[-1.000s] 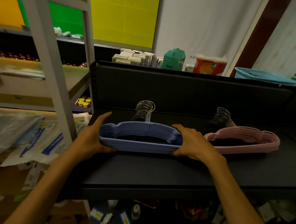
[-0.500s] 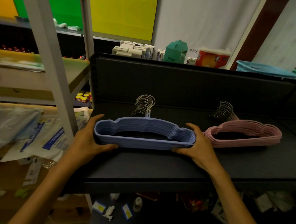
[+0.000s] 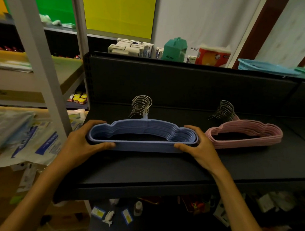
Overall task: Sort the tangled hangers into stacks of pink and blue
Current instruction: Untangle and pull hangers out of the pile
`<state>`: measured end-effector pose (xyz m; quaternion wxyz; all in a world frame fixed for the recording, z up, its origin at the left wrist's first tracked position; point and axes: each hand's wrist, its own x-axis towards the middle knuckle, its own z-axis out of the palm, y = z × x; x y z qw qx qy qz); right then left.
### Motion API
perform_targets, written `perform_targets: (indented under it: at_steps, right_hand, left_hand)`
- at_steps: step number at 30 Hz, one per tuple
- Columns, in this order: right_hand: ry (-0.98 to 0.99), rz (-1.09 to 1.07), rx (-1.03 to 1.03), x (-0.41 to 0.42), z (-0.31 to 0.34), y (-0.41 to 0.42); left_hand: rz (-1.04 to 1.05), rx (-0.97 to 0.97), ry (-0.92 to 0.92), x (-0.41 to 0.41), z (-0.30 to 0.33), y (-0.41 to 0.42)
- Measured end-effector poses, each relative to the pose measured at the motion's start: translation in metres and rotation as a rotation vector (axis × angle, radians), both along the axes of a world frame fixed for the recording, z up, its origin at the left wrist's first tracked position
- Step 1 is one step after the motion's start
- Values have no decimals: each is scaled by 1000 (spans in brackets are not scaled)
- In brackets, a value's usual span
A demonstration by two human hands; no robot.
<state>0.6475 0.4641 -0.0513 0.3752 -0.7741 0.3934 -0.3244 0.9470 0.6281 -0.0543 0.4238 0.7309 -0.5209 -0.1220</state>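
Note:
A stack of blue hangers (image 3: 143,132) lies flat on the dark shelf (image 3: 145,169), its metal hooks pointing to the back. My left hand (image 3: 81,143) clasps the stack's left end, thumb on the front bar. My right hand (image 3: 202,149) clasps the right end the same way. A stack of pink hangers (image 3: 244,134) rests to the right on the same shelf, close to my right hand but apart from the blue stack.
A grey rack post (image 3: 43,85) stands at the left, with bagged goods (image 3: 23,138) beside it. Boxes, a teal carton (image 3: 175,49) and a blue basket (image 3: 264,65) sit on top of the shelf's back panel. Small items lie on the floor below.
My right hand slid from the stack's middle to its right end, uncovering the whole blue stack. The stack now sits squarer between both hands. The camera moved closer.

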Motion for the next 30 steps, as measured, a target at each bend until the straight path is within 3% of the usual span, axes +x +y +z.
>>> perform_targets:
  at_steps: [8,14,30]
  right_hand:
    - [-20,-10,-2,1,-6,-4]
    - [36,35,38,-5,-9,-11]
    - [34,83,30,-4,-11,-14]
  left_hand:
    - [-8,47,38,4,-1,-4]
    - [-45,82,215,10,5,-4]
    - [-32,134,53,10,-4,0]
